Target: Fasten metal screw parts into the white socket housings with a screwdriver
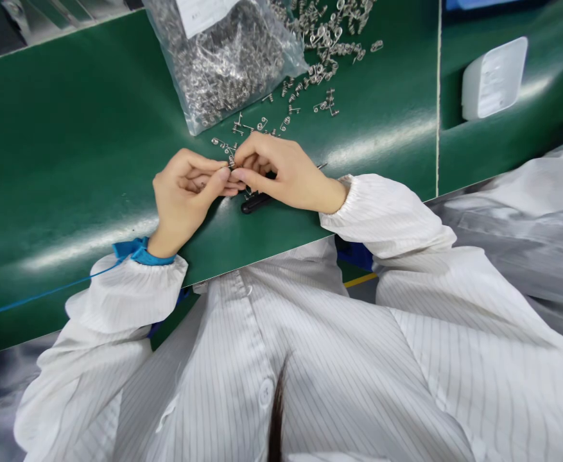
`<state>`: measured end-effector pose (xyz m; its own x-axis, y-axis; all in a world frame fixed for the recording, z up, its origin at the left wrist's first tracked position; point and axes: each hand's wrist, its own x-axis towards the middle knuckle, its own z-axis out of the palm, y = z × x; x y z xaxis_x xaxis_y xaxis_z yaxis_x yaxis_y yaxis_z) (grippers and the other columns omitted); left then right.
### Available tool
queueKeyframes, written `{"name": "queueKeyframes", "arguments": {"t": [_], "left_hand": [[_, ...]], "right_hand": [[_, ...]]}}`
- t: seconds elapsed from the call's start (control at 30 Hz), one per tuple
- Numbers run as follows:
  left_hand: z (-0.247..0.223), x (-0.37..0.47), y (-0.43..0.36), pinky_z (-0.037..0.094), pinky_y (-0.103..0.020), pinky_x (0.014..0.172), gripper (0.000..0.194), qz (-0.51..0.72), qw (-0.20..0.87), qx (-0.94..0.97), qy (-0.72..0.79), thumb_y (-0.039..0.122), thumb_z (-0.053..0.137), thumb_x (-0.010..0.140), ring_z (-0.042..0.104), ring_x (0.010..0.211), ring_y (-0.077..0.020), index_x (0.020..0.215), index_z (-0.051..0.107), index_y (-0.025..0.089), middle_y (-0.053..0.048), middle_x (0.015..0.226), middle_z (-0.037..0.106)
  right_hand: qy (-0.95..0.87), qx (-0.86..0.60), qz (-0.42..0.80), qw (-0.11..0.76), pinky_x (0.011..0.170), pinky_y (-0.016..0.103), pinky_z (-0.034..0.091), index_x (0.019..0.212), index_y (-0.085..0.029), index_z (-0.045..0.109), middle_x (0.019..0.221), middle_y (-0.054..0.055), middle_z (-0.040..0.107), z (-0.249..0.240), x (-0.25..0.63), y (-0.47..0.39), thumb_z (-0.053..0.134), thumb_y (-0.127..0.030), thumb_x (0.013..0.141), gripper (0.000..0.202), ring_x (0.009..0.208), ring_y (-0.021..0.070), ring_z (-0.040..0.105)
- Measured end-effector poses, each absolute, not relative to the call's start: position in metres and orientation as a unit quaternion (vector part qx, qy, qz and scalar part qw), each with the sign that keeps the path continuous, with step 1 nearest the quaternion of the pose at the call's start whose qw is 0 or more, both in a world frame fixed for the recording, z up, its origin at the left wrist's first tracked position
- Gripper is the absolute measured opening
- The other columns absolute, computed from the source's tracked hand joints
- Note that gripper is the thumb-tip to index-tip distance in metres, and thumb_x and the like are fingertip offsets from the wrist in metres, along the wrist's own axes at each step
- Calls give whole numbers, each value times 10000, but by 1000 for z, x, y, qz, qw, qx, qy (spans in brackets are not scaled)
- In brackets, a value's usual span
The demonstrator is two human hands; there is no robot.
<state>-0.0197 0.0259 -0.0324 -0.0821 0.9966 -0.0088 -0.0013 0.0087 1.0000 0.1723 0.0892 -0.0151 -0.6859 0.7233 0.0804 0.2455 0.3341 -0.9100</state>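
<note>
My left hand and my right hand meet fingertip to fingertip near the front edge of the green table. Between their pinched fingertips is a small metal spring, held by both. A tool with a black handle lies under my right hand, its thin metal tip showing beyond the wrist. Loose springs are scattered just past my hands and farther up. Beside them lies a clear plastic bag full of springs, with a white label on it.
A white plastic container sits at the right, beyond a pale seam in the table. Part of a blue object shows at the top right. A blue strap on my left wrist has a cord running left. Another person's white sleeve is at the right.
</note>
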Motion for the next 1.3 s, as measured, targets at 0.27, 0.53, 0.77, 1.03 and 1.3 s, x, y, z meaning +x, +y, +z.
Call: {"name": "queueKeyframes", "arguments": {"t": [0.27,0.53,0.77,1.03,1.3], "left_hand": [[-28,-24,32,666,-187,608,151,511,549,452,483,265,771,891,772,710,-147,895,655,169,26,780,778],[-26,-29,34,661,-204,602,235,452,605,445,480,301,804,851,768,680,-160,864,629,144,3,767,773],[-24,-26,32,654,-229,575,239,452,603,427,500,357,827,829,767,665,-195,854,666,182,-19,760,765],[-29,-27,33,659,-234,573,217,457,599,441,487,353,824,829,766,656,-201,854,692,183,-36,760,766],[-28,-26,33,668,-246,591,213,450,589,454,494,369,811,837,766,669,-191,889,706,191,-31,769,769]], "right_hand": [[-693,-297,591,287,582,138,475,986,-132,572,717,-46,636,-21,170,89,592,-401,997,270,595,30,589],[-689,-315,587,286,592,188,505,889,-164,610,738,-28,646,-18,171,86,624,-511,953,353,604,58,596],[-707,-333,539,314,612,181,521,933,-183,609,767,-42,645,-13,175,92,588,-395,991,220,619,53,615],[-681,-309,597,291,562,176,503,951,-168,575,712,-52,635,-17,173,93,610,-562,947,395,586,50,597],[-632,-332,634,299,530,222,496,929,-214,547,684,-49,601,-11,173,95,612,-694,878,488,570,81,586]]}}
